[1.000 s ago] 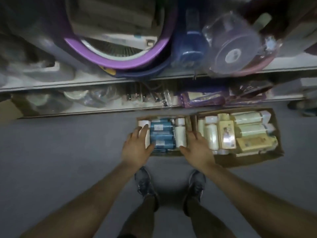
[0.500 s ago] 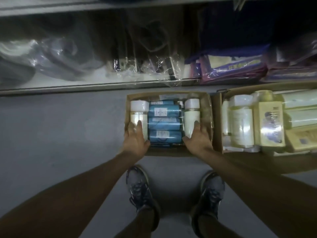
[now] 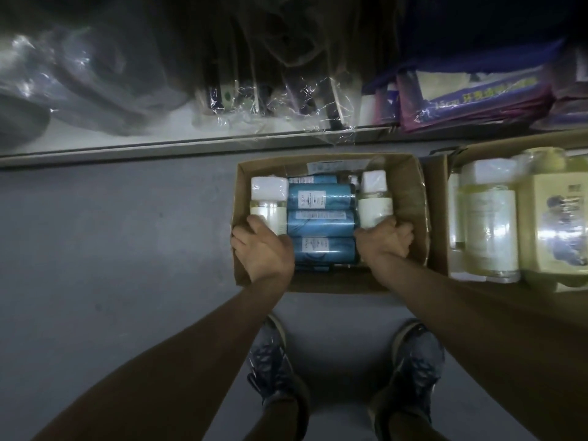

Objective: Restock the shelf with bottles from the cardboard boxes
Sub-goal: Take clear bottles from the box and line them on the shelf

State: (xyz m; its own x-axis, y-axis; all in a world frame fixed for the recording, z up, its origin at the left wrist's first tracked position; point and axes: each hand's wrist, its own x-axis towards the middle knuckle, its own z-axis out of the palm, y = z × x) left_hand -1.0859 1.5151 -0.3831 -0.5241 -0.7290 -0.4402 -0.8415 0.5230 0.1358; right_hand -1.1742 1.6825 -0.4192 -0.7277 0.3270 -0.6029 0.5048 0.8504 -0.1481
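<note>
A small open cardboard box (image 3: 410, 192) of plain brown board sits on the smooth grey floor (image 3: 111, 233), just in front of the pale lip of the bottom shelf (image 3: 191, 148). Inside, lying on their sides, glossy blue bottles (image 3: 321, 222) with white labels are packed in a row down the middle. Two pale, translucent cylinders with blocky white caps flank them. The left hand (image 3: 261, 246) curls over the near end of the left pale bottle (image 3: 267, 202), fingers tucked between it and the box wall. The right hand (image 3: 385, 240) wraps the base of the right pale bottle (image 3: 374, 202) in the same way. Both bottles lie in the box, caps pointing toward the shelf, and the fingertips are hidden beneath them. A second cardboard box (image 3: 437, 218) just beside it on the right holds larger yellowish bottles (image 3: 490, 224), cut off by the frame edge. The shelf's contents are dim: crinkled clear plastic wrap (image 3: 79, 74) and purple packets (image 3: 471, 100) with unreadable print. Dark shoes (image 3: 270, 358) stand on the floor near the box.
</note>
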